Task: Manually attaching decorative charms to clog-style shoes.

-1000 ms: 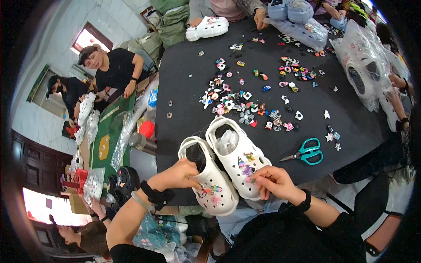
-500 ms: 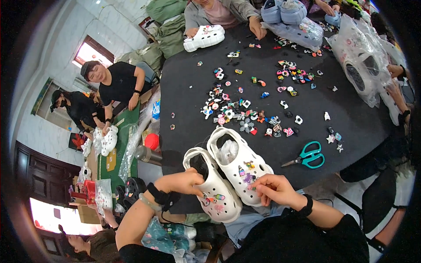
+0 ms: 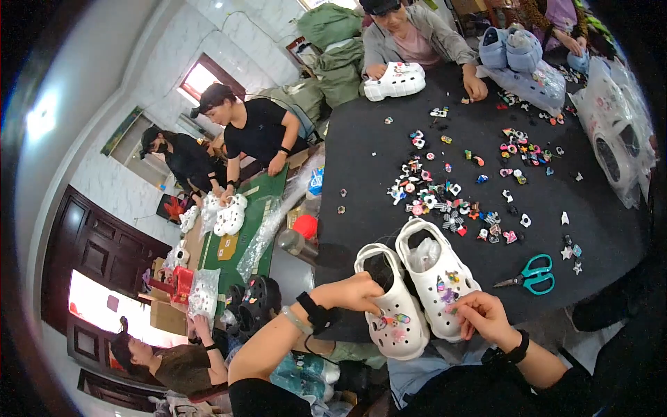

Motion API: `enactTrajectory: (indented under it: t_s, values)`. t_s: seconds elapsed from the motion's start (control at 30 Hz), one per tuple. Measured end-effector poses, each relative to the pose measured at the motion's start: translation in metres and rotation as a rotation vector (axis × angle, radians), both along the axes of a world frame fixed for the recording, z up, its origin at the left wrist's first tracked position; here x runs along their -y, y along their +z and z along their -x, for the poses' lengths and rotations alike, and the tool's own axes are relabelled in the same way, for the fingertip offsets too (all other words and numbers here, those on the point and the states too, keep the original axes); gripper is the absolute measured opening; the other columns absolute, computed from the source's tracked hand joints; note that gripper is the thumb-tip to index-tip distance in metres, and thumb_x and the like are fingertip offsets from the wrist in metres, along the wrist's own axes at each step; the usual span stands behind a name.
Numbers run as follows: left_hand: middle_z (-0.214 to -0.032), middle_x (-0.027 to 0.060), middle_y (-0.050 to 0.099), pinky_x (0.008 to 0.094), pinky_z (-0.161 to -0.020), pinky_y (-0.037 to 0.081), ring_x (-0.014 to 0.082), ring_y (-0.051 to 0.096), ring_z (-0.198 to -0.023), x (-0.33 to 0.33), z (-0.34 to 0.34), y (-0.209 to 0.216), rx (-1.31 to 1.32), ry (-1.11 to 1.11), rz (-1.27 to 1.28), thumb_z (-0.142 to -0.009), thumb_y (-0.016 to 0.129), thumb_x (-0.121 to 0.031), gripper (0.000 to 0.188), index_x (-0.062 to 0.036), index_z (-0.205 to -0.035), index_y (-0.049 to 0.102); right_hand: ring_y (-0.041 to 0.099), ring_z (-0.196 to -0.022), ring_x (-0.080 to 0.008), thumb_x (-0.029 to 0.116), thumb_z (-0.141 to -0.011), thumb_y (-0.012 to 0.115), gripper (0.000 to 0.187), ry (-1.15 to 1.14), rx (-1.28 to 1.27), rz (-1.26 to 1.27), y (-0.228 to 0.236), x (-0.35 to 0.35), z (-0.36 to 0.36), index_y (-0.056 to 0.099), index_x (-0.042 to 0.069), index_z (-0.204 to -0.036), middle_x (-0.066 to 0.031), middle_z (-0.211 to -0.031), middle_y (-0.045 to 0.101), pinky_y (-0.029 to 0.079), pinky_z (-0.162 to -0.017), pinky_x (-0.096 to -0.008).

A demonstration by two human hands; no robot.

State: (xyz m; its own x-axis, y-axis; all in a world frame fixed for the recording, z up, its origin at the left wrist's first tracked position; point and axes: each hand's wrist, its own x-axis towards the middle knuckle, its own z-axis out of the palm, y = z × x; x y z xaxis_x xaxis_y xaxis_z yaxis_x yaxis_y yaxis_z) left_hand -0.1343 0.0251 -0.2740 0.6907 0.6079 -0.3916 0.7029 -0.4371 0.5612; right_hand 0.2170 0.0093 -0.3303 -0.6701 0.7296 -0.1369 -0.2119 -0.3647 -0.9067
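Note:
A pair of white clogs with holes stands at the near edge of the black table. On the left clog (image 3: 404, 333) are several small colourful charms, and my left hand (image 3: 356, 295) grips its upper, fingers curled over the opening's edge. The right clog (image 3: 436, 274) bears charms near its toe and has crumpled clear plastic in its opening. Over that toe my right hand (image 3: 483, 316) is pinched, thumb against forefinger. Whatever lies between these fingertips is too small to make out.
Loose charms (image 3: 424, 198) lie scattered over the black table (image 3: 368, 167). Teal-handled scissors (image 3: 536, 275) rest right of the clogs. Bagged white clogs (image 3: 615, 132) stand far right. Across the table a person holds a white clog (image 3: 397, 82); others work at a green table (image 3: 260, 222) on the left.
My view has swung left, so the scene sits further right in it. Both hands keep their places at the clogs. A person at the green table has lowered their head.

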Motion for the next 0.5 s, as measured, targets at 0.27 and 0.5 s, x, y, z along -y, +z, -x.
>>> enactTrajectory:
  t_s: [0.27,0.5]
  values:
    - [-0.095,0.01,0.066,0.0333,-0.078,0.05,0.0191,0.064,-0.084,0.017,-0.02,0.027,0.099,0.359,0.078,-0.091,0.069,-0.021,0.036,-0.0004,-0.117,0.057,0.063,-0.064,-0.0077,0.012,-0.1,0.058,0.016,-0.071,-0.006,-0.054,-0.012,0.016,-0.017,0.064,0.001,-0.108,-0.0029,-0.082,0.067,0.05,-0.056,-0.0201]
    - [-0.104,0.0112,0.057,0.042,-0.088,0.048,0.0329,0.056,-0.101,0.006,-0.037,0.034,-0.052,0.177,-0.517,-0.072,0.063,0.005,0.046,-0.0077,-0.116,0.061,0.059,-0.071,-0.0049,0.013,-0.099,0.06,0.017,-0.073,0.113,-0.126,-0.017,0.029,-0.048,0.066,0.003,-0.11,-0.0011,-0.088,0.065,0.049,-0.062,-0.0206]
